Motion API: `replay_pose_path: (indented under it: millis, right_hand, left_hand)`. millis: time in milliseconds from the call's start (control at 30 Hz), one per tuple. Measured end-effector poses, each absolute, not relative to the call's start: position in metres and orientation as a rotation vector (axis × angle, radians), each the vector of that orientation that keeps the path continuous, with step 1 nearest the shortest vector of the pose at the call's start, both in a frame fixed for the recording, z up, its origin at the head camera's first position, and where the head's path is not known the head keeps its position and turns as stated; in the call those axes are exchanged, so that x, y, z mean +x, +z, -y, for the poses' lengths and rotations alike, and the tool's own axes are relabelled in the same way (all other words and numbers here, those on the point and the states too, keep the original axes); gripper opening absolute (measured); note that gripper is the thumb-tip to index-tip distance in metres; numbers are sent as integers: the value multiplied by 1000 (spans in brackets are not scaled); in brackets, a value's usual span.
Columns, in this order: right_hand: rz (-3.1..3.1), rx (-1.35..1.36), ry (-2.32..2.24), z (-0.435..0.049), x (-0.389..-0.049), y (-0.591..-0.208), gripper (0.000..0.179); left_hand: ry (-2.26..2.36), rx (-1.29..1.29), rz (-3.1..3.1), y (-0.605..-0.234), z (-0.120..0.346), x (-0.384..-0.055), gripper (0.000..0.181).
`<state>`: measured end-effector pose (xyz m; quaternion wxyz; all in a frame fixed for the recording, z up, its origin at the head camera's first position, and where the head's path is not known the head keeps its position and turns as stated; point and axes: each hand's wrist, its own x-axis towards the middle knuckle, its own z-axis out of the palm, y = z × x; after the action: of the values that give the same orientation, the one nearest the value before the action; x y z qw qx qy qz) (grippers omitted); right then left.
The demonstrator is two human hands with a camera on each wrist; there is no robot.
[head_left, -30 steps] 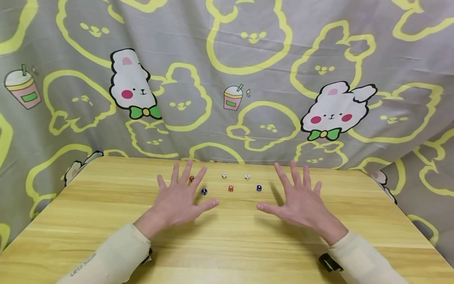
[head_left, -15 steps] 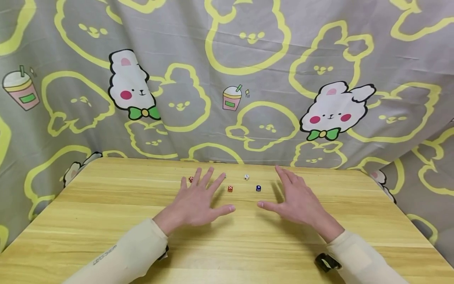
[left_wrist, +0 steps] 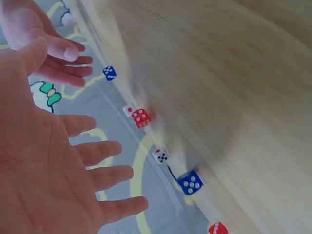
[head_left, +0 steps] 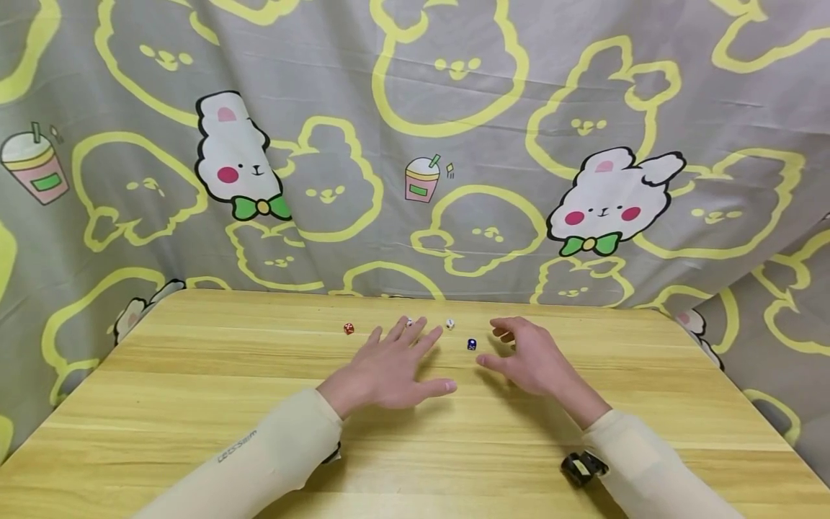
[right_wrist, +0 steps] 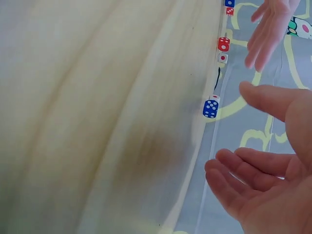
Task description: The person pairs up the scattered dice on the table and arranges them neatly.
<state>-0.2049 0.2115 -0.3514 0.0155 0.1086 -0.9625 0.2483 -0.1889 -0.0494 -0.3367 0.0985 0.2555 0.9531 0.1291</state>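
Several small dice lie on the wooden table (head_left: pixel 415 461). My left hand (head_left: pixel 392 371) spreads its fingers above the middle ones, palm down, holding nothing. From the head camera it covers a red die (left_wrist: pixel 141 118) and a blue die (left_wrist: pixel 190 182), which the left wrist view shows. Past its fingertips a white die (head_left: pixel 409 323) is partly hidden. To its left sits another red die (head_left: pixel 349 329). My right hand (head_left: pixel 532 360), fingers loosely bent and thumb apart, hovers just right of a second blue die (head_left: pixel 472 344). Another white die (head_left: pixel 450 325) lies behind that one.
A grey curtain (head_left: pixel 389 238) with yellow outlines and cartoon rabbits hangs behind the table's far edge and along both sides. A black strap piece (head_left: pixel 583 468) sits at the right sleeve's cuff.
My left hand has moved right, uncovering the left red die and covering the middle red one. My right hand has shifted slightly left, its spread fingers drawing together and bending.
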Motion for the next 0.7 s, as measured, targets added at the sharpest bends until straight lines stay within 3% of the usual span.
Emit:
replay_pose_path:
  millis: [700]
  right_hand:
    - [3031,294,896,-199,-229,-356,29]
  left_hand:
    - [242,852,-2683,-339,15,-202,87]
